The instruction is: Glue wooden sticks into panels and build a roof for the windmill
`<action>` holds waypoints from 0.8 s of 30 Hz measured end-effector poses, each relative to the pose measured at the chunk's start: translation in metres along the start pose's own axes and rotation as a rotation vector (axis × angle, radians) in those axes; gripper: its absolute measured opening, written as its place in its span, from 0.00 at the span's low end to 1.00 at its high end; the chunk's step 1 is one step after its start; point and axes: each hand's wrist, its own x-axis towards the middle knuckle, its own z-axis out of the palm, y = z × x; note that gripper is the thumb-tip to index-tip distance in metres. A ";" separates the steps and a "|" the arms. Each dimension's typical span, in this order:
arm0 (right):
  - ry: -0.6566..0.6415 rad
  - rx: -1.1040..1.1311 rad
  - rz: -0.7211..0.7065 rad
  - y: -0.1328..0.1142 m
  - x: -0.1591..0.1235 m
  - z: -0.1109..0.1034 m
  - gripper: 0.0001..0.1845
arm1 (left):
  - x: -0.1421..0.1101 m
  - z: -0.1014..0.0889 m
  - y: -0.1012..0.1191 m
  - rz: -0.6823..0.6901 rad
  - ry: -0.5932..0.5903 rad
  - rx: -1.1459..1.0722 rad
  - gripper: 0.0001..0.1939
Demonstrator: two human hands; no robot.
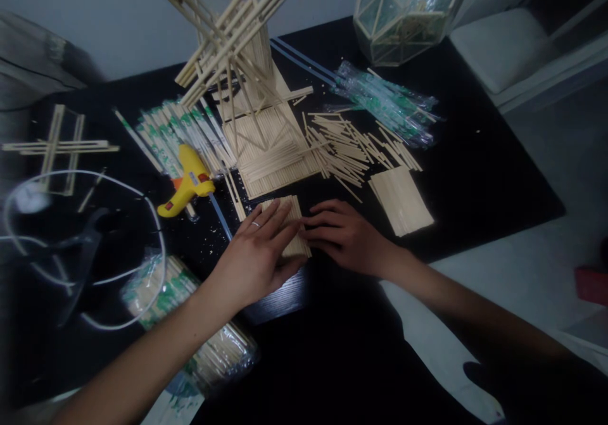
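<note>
A small panel of wooden sticks [300, 247] lies side by side on the dark table. Across its top rest the fingers of my left hand [256, 254], with the thumb along the near edge, so the hand spans and holds the panel. My right hand [349, 235] is open. Its slightly bent fingertips touch the panel's right edge. Beyond my hands stands a stick-built model with crossed blades [237, 38], on a flat stick base [280, 181]. To the right lies a finished-looking flat stick panel [403, 203].
A yellow glue gun [187, 184] lies left, near its white cable [164, 247] and dark pliers [88, 260]. Loose cut sticks [339, 146], wrapped stick bundles [380, 102], a large stick pack [223, 349], a stick cross [59, 146] and a glass terrarium [403, 38] surround the work.
</note>
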 end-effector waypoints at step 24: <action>0.011 -0.001 -0.019 0.001 0.000 0.001 0.09 | 0.000 0.001 -0.001 0.032 0.011 0.035 0.29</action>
